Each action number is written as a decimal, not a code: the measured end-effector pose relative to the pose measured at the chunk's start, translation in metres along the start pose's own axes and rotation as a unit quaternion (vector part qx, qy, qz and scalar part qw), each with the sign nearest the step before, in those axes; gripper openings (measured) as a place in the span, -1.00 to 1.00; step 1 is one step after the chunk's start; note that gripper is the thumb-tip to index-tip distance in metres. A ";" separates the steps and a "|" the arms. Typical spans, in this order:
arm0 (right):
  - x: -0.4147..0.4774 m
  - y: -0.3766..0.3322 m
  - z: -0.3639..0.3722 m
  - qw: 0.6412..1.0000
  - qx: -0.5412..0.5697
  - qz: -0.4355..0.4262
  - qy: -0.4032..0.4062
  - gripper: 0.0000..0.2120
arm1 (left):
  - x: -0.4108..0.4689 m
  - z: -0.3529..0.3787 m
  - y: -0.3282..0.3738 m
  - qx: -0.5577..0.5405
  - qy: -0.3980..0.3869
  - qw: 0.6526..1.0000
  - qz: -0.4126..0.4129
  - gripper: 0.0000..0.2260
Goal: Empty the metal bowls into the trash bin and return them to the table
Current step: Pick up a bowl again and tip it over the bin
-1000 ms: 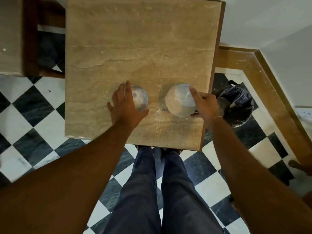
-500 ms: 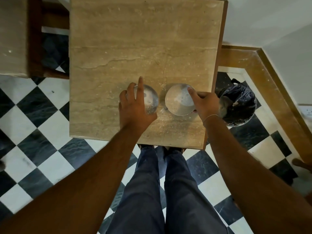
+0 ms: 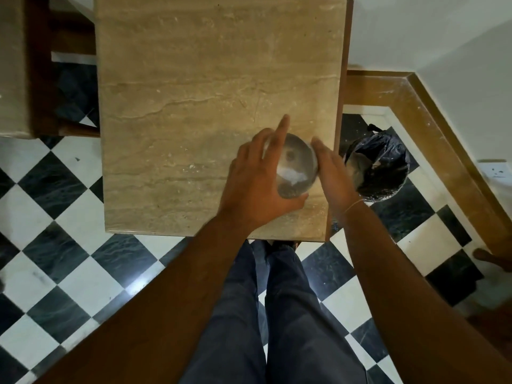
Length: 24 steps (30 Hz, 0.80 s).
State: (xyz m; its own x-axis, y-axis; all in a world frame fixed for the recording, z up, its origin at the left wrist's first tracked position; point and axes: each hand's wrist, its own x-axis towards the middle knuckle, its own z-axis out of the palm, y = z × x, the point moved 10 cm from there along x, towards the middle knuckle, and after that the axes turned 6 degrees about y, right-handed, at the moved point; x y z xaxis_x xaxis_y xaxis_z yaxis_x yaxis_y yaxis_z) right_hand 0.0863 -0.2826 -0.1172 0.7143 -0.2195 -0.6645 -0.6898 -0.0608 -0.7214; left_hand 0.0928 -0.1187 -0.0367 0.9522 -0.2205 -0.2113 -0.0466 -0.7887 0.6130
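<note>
Marble table (image 3: pixel 194 106); metal bowl (image 3: pixel 297 167) in left hand (image 3: pixel 257 184) grip, right hand (image 3: pixel 332 173) straight-fingered, flat against it.

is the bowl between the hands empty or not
Not empty: a white patch lies inside the metal bowl, gripped by the left hand, the right hand against it.

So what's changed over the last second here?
The left hand carried its metal bowl rightward to the right hand. Only one bowl now shows between them, so the two may be stacked. The table and trash bin stayed put.
</note>
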 end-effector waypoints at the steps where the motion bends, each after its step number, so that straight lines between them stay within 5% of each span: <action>1: -0.007 0.004 0.007 0.993 0.092 0.045 -0.051 -0.48 | 0.000 0.002 0.011 -0.010 -0.005 1.000 0.017 0.22; 6: -0.044 0.013 0.006 0.891 0.368 0.181 -0.197 -0.23 | -0.002 0.027 0.051 -0.002 -0.045 0.995 0.084 0.20; 10: -0.042 0.027 -0.051 0.922 0.344 0.160 -0.074 -0.39 | -0.005 0.060 0.051 0.004 -0.113 0.992 0.062 0.23; 14: -0.035 0.000 -0.143 0.980 0.090 0.025 0.177 -0.36 | -0.008 0.039 -0.009 0.035 0.010 0.999 -0.031 -0.13; 18: -0.058 -0.058 -0.207 0.888 -0.179 -0.179 0.383 -0.15 | -0.025 0.019 -0.089 0.106 0.086 0.979 -0.150 -0.28; 20: -0.034 -0.041 -0.211 0.865 -0.252 -0.166 0.401 -0.08 | -0.031 0.018 -0.113 0.125 0.094 0.971 -0.179 -0.29; 24: 0.030 0.041 -0.187 0.882 -0.383 0.009 0.275 -0.01 | -0.037 0.020 -0.131 0.145 0.088 0.968 -0.182 -0.32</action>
State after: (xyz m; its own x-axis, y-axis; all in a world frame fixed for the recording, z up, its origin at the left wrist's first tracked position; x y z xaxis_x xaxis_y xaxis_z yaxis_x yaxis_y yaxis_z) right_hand 0.0575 -0.4739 -0.1309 0.6823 -0.6531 -0.3286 -0.7284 -0.6458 -0.2290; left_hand 0.0575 -0.0184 -0.1240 0.9570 0.1839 -0.2244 0.2435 -0.9296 0.2767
